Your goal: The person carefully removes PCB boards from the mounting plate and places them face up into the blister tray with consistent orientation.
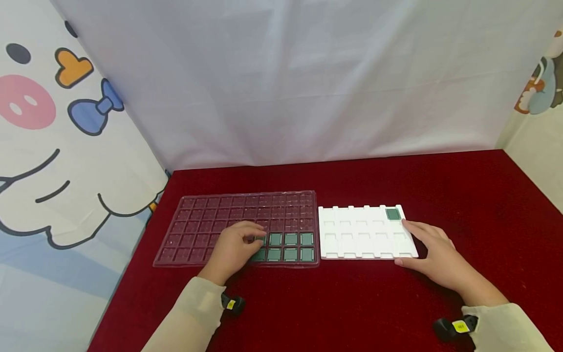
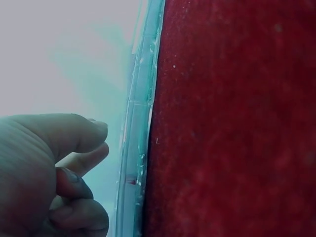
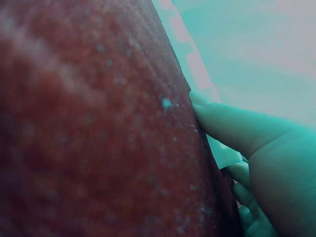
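Observation:
My left hand reaches over a clear plastic compartment tray, its thumb and index finger bent around a small green square chip in the tray. Whether they pinch it is hidden; in the left wrist view the fingers are curled with no chip visible. Several similar green chips fill the tray's near right compartments. To the right, a white tray holds one green chip in its far right pocket. My right hand grips this tray's right end, thumb at the near corner, index finger by the chip.
Both trays lie side by side on a red cloth-covered table. A white curtain hangs behind the table, and a cartoon-printed cloth along its left side. Each wrist wears a small black camera.

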A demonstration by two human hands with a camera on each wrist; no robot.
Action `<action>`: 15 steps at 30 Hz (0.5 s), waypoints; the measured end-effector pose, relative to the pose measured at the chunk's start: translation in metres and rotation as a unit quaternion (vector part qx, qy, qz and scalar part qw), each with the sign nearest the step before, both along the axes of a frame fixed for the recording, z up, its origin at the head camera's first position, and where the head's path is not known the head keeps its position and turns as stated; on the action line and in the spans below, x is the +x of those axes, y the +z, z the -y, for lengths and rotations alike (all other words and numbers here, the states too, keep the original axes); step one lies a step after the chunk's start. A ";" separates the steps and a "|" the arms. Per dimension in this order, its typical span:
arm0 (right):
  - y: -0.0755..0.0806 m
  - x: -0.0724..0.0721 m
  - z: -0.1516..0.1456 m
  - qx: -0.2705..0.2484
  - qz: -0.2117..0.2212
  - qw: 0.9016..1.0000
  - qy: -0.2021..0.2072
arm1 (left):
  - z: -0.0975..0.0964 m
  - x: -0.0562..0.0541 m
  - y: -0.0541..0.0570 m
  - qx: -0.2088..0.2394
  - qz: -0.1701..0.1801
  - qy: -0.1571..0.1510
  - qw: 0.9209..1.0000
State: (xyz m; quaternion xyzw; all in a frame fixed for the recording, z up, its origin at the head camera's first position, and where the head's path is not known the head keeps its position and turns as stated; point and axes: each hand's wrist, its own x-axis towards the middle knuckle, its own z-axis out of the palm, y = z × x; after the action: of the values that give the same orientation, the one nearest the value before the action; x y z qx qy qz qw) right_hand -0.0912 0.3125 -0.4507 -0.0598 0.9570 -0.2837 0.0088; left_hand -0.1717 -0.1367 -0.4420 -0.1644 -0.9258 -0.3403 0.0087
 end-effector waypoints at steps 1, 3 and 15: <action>0.000 0.000 0.000 0.000 0.000 1.000 0.000 | 0.000 0.000 0.001 0.002 0.001 0.000 1.000; 0.000 0.000 0.000 -0.001 0.000 1.000 0.000 | -0.001 0.001 0.002 0.004 0.001 0.000 1.000; 0.000 0.000 0.000 0.002 0.003 1.000 -0.002 | -0.002 0.003 0.005 0.031 0.000 0.002 1.000</action>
State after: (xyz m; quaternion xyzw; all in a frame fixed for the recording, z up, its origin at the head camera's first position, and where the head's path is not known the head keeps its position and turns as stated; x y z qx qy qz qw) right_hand -0.0910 0.3121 -0.4508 -0.0572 0.9576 -0.2823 0.0114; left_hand -0.1685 -0.1348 -0.4368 -0.1623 -0.9150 -0.3692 0.0145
